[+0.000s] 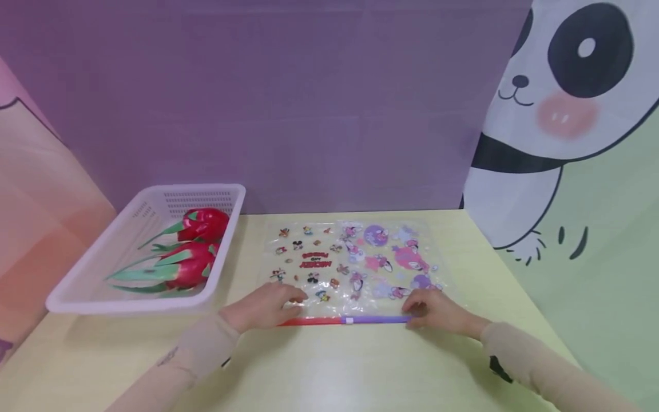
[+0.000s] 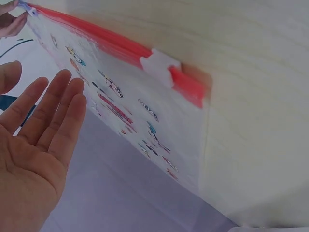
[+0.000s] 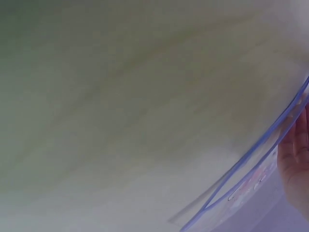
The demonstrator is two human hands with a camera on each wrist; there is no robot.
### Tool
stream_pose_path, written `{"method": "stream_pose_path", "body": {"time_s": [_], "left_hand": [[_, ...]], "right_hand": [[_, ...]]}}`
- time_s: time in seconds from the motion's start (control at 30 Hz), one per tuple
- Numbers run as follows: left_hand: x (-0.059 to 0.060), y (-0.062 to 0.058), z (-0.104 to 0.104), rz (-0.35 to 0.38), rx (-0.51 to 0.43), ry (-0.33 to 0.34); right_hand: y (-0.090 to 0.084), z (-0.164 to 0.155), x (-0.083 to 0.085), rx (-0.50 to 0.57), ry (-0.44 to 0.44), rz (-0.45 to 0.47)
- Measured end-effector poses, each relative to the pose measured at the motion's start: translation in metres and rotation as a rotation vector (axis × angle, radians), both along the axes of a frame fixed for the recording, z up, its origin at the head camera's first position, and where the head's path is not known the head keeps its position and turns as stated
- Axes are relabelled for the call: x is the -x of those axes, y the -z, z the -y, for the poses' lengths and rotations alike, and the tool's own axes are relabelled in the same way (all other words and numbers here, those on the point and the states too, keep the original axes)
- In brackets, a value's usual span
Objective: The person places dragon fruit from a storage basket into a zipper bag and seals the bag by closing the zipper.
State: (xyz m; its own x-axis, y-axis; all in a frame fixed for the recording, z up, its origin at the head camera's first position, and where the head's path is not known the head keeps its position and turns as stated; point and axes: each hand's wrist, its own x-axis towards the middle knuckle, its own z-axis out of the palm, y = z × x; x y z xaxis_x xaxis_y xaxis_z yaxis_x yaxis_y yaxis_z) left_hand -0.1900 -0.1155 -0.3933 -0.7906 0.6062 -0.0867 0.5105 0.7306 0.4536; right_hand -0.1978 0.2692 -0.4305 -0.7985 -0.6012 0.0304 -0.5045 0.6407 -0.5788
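Note:
A clear zip bag [image 1: 355, 257] printed with cartoon figures lies flat on the pale yellow table [image 1: 334, 372]. Its near edge carries a zipper strip, red on the left and purple on the right, with a white slider [image 1: 349, 320] near the middle. My left hand [image 1: 268, 306] rests on the bag's near left corner; in the left wrist view the left hand [image 2: 38, 125] shows straight fingers beside the red strip and the slider [image 2: 159, 65]. My right hand [image 1: 437, 312] pinches the purple end of the zipper. The right wrist view shows only the purple edge [image 3: 251, 159] and a sliver of the right hand [image 3: 297, 164].
A white plastic basket [image 1: 154, 191] at the left of the table holds two red dragon fruits [image 1: 203, 224] with green scales. A purple wall stands behind the table, and a panda-print panel [image 1: 566, 86] closes the right side.

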Motion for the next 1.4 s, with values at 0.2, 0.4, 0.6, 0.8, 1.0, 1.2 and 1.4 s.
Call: {"method": "stream_pose_path", "body": {"time_s": [0.2, 0.4, 0.6, 0.8, 1.0, 1.2, 1.4], "left_hand": [[0.000, 0.002, 0.002, 0.007, 0.010, -0.018], [0.000, 0.004, 0.002, 0.022, 0.017, -0.032], [-0.001, 0.005, 0.001, 0.048, 0.011, -0.044], [-0.001, 0.007, 0.001, 0.043, -0.003, -0.080], [0.000, 0.009, 0.000, 0.004, -0.038, -0.122], [-0.002, 0.010, 0.000, -0.057, -0.077, -0.115], [-0.004, 0.004, -0.002, -0.255, -0.241, -0.081]], "right_hand": [[0.002, -0.001, 0.002, -0.004, -0.028, -0.046], [0.002, -0.002, 0.004, 0.013, -0.044, -0.020], [0.003, 0.000, 0.004, -0.041, -0.113, -0.102], [-0.004, 0.007, 0.003, -0.140, -0.151, -0.213], [-0.013, 0.010, 0.003, -0.170, -0.135, -0.223], [-0.022, 0.013, 0.004, -0.165, -0.102, -0.235], [-0.040, 0.021, 0.010, -0.077, -0.033, -0.180]]}}
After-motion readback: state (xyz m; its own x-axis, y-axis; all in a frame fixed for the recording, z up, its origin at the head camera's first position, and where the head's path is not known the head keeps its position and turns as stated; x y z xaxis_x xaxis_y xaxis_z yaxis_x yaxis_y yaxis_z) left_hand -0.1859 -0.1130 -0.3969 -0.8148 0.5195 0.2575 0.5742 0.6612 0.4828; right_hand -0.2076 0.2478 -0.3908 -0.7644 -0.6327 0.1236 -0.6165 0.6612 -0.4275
